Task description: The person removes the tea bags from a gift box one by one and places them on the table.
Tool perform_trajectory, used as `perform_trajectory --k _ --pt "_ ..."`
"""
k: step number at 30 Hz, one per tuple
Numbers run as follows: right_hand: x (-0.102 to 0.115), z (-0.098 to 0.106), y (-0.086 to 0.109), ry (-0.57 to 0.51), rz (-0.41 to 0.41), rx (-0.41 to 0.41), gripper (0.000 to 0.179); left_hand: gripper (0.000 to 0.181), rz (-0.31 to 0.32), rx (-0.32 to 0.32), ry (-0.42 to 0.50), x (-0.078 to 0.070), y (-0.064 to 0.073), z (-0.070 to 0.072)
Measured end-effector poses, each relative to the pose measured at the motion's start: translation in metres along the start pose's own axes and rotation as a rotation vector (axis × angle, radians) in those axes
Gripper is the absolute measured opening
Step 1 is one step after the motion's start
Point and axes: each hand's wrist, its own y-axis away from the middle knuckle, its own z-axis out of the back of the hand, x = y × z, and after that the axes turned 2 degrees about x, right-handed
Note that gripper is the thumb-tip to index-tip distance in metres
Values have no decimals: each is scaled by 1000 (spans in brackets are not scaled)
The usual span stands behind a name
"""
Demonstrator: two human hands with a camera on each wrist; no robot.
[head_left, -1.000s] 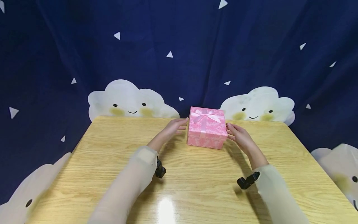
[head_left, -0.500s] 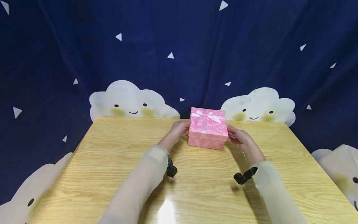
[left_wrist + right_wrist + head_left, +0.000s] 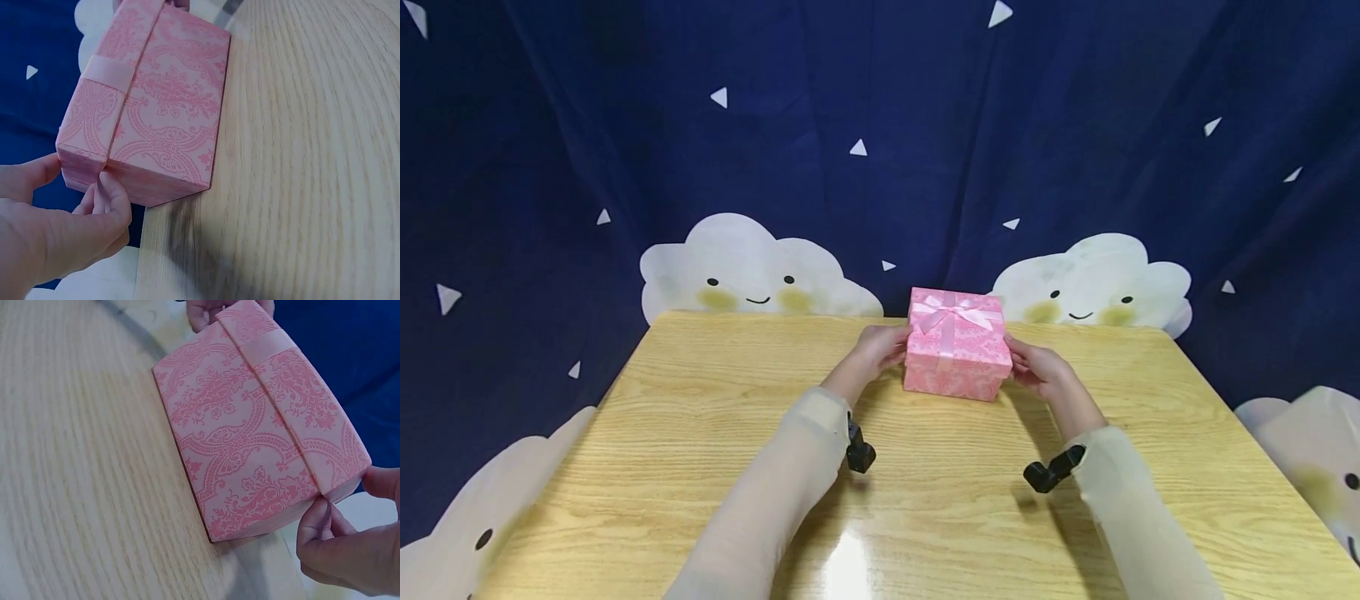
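Observation:
A pink patterned gift box (image 3: 955, 381) sits near the table's far edge. Its lid (image 3: 973, 340) is on, with a pale pink ribbon and bow (image 3: 953, 312) across the top. My left hand (image 3: 876, 347) holds the lid's left side, thumb against the lid wall and curled fingertips (image 3: 107, 182) at its lower rim. On the opposite side my right hand (image 3: 1042, 365) has the same hold; its bent fingertips (image 3: 319, 512) sit at the lid's rim and the thumb (image 3: 380, 482) lies on the lid's corner. The box's inside is hidden.
The light wooden table (image 3: 715, 400) ends just behind the box. A dark blue curtain (image 3: 775, 167) with white triangles and smiling clouds hangs beyond it. A black wrist camera (image 3: 860, 450) is strapped on each sleeve.
My left hand has moved right and onto the lid's side; my right hand has drawn in slightly leftward and bent its fingers at the rim. The gift box has stayed in place.

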Motion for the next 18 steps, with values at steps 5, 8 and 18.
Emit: perform_trajectory --k 5,8,18 --pt "-2 -4 2 34 1 -10 32 38 -36 9 -64 4 3 3" --pt "-4 -4 3 20 -17 -6 31 41 -51 7 -90 6 7 4" --pt "-11 -5 7 -18 -17 40 30 41 -115 -58 -320 7 31 7"
